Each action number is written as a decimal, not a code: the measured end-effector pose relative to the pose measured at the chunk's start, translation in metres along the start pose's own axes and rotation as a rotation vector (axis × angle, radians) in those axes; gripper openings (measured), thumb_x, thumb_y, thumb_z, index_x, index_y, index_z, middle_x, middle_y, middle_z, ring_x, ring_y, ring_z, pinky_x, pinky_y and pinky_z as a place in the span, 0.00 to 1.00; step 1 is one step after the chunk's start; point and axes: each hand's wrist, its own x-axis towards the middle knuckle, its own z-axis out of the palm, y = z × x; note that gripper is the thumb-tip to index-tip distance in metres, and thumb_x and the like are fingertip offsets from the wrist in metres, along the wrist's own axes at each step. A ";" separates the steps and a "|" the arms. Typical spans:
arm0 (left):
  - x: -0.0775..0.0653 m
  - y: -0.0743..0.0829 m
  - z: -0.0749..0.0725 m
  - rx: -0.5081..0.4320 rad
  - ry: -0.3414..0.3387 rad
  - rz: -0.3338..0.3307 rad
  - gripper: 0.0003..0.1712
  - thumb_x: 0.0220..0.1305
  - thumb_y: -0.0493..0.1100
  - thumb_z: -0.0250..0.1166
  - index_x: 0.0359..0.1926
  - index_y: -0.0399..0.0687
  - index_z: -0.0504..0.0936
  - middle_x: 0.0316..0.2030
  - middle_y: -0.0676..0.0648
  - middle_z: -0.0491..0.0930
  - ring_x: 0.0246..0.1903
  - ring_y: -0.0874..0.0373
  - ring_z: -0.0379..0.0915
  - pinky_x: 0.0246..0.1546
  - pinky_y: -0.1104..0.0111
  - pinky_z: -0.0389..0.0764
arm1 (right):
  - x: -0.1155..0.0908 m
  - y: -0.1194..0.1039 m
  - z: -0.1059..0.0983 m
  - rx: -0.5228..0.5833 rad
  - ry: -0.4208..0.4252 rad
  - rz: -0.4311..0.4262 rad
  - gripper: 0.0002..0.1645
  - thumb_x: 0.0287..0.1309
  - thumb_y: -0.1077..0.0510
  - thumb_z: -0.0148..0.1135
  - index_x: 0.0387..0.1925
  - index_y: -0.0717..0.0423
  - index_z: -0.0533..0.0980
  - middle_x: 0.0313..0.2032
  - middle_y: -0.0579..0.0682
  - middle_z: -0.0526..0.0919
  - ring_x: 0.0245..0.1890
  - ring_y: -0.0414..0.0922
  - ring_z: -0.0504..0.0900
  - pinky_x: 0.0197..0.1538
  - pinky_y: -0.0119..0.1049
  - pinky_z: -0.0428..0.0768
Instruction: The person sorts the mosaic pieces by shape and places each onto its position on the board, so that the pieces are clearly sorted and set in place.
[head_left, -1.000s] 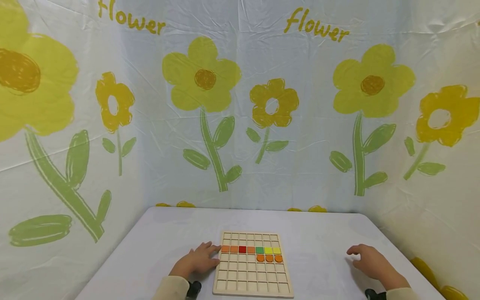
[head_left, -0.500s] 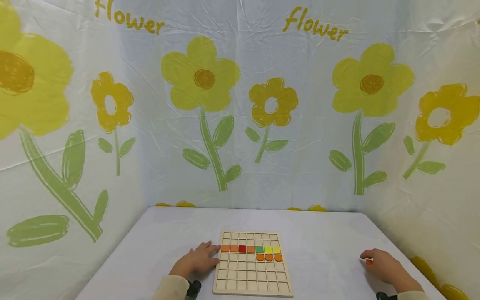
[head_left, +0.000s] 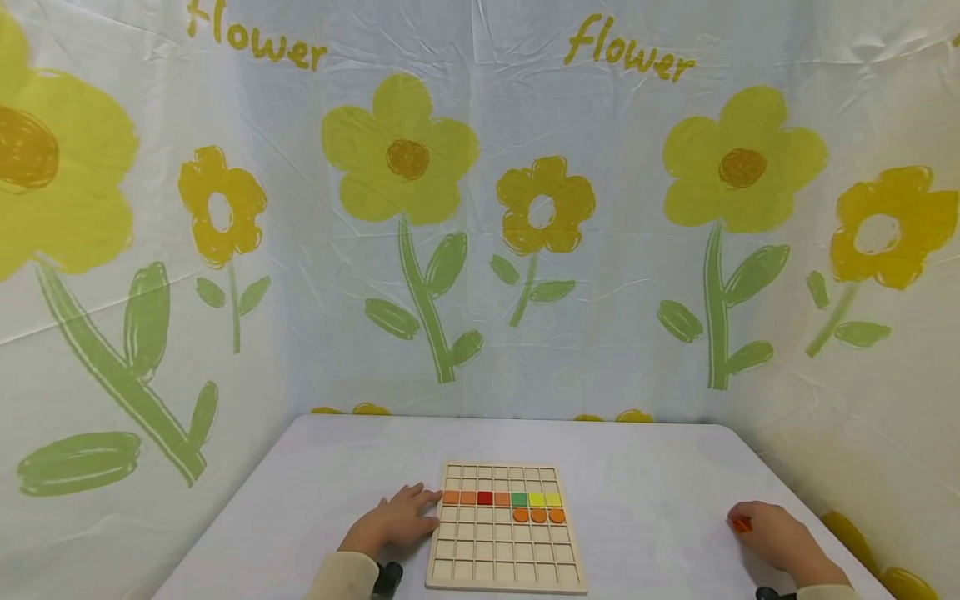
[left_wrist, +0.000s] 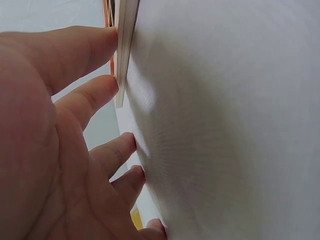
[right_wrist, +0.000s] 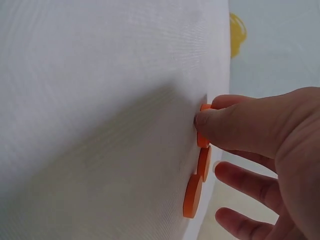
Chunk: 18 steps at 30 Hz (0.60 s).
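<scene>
Left of centre, my left hand (head_left: 393,518) lies with fingers extended at the left edge of the wooden grid board (head_left: 465,572). In the left wrist view the thumb and a fingertip touch the board's side (left_wrist: 123,55), while the other fingertips rest on the table. At the right, well apart from the board, my right hand (head_left: 776,537) pinches an orange disc (right_wrist: 203,141) between thumb and forefinger, down at the tabletop. Two more orange discs, one (right_wrist: 204,162) and another (right_wrist: 192,196), stand beside it in the right wrist view; the remaining fingers are spread.
One board row carries square tiles (head_left: 485,498) in orange, red, green and yellow. Under its right end sit three orange discs (head_left: 538,517). The white table (head_left: 645,475) ends at flower-printed cloth walls (head_left: 615,333) behind and at both sides.
My right hand has moved right and slightly toward me, and its thumb and forefinger have closed on an orange disc. The left hand and the board have stayed in place.
</scene>
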 end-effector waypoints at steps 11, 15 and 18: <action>0.001 0.000 0.002 0.001 0.005 -0.015 0.30 0.64 0.56 0.60 0.66 0.53 0.72 0.69 0.38 0.64 0.71 0.35 0.52 0.66 0.31 0.48 | 0.001 -0.012 0.002 0.054 -0.010 0.019 0.11 0.54 0.60 0.68 0.38 0.62 0.81 0.35 0.51 0.84 0.35 0.48 0.80 0.46 0.56 0.80; 0.001 0.000 0.001 -0.002 0.004 -0.020 0.30 0.64 0.56 0.60 0.66 0.53 0.72 0.69 0.38 0.64 0.71 0.35 0.52 0.66 0.31 0.48 | 0.001 -0.020 0.001 0.068 -0.008 -0.007 0.13 0.53 0.59 0.69 0.38 0.64 0.81 0.35 0.52 0.84 0.36 0.49 0.81 0.46 0.56 0.80; 0.001 0.000 0.001 -0.008 0.001 -0.022 0.30 0.64 0.56 0.60 0.65 0.53 0.72 0.69 0.39 0.64 0.71 0.35 0.52 0.66 0.31 0.48 | 0.002 -0.027 0.000 0.067 0.000 -0.032 0.14 0.52 0.58 0.70 0.38 0.64 0.81 0.34 0.52 0.84 0.36 0.49 0.81 0.46 0.55 0.81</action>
